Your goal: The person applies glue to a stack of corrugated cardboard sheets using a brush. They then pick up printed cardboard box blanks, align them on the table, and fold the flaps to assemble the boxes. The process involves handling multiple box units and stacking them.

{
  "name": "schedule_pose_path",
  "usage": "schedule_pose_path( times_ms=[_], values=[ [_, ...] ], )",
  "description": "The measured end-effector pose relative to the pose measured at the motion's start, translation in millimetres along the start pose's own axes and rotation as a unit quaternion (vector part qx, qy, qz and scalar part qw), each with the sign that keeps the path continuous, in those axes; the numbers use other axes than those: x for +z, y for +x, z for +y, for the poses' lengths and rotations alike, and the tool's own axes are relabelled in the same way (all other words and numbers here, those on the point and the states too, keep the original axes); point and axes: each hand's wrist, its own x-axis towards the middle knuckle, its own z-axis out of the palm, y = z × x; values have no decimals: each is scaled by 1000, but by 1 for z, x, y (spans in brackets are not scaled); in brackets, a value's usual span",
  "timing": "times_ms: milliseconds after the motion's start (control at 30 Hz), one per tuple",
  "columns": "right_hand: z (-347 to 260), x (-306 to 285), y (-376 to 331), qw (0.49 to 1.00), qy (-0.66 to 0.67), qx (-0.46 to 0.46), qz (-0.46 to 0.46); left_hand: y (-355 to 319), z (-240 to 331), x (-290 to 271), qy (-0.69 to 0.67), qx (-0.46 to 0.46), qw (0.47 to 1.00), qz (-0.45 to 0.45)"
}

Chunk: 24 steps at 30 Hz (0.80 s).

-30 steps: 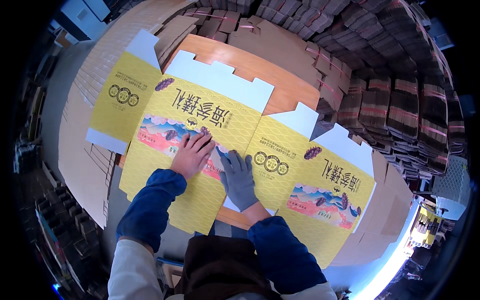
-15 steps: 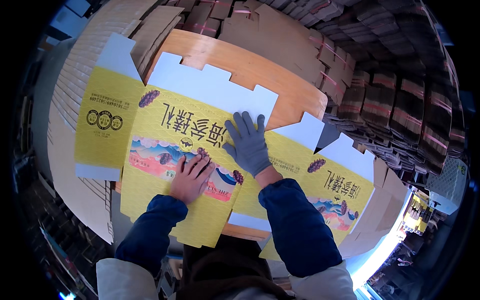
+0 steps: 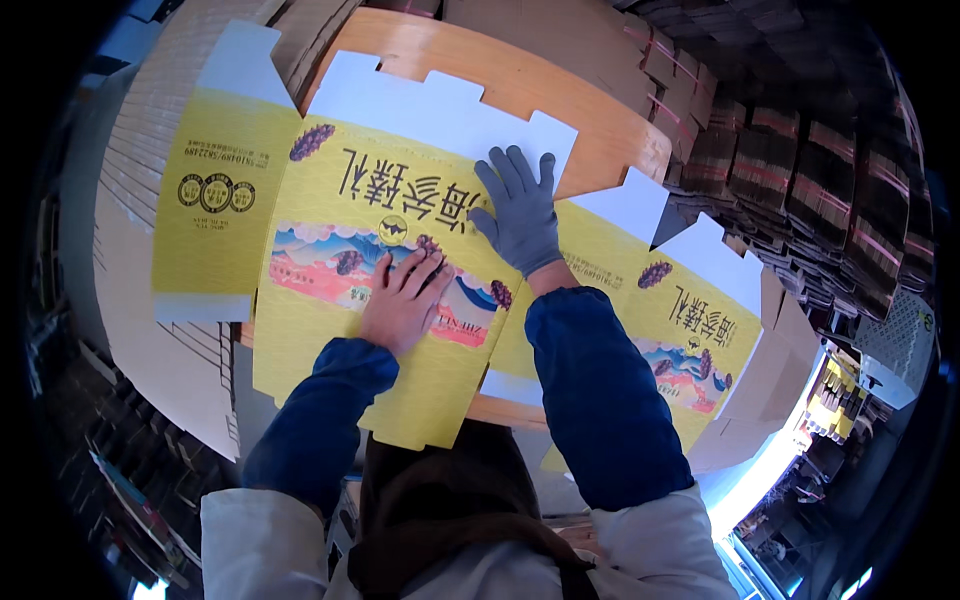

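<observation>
A large yellow printed carton blank (image 3: 300, 345) with white flaps lies unfolded across the wooden table (image 3: 590, 112). Dark lettering and a pink-and-blue landscape picture cover its middle panel. My bare left hand (image 3: 405, 298) rests flat on that panel over the picture, fingers a little apart. To its upper right, my right hand (image 3: 520, 212) in a grey glove lies with fingers spread, near the white flap and the large lettering. Neither hand grips anything. Both forearms wear dark blue sleeves.
Layered brown cardboard sheets (image 3: 130, 215) are piled on the left. Bundled dark cardboard stacks (image 3: 765, 185) tied with pink bands stand at the right. A pale perforated crate (image 3: 890, 335) is at the far right, close to some yellow pieces (image 3: 833, 400).
The whole scene sits higher in the picture, as my head view has shifted. Both hands keep nearly the same places on the carton blank.
</observation>
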Motion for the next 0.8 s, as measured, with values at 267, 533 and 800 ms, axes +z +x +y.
schedule_pose_path(
  times_ms=[267,533,800],
  values=[
    [-103,7,-91,998,54,26,-31,-6,-5,8,21,7,1000,-20],
    [-120,6,-113,992,120,41,7,-6,1,8,25,2,1000,-16],
    [-122,9,-122,986,158,39,43,-6,5,1,-59,4,998,38]
  ],
)
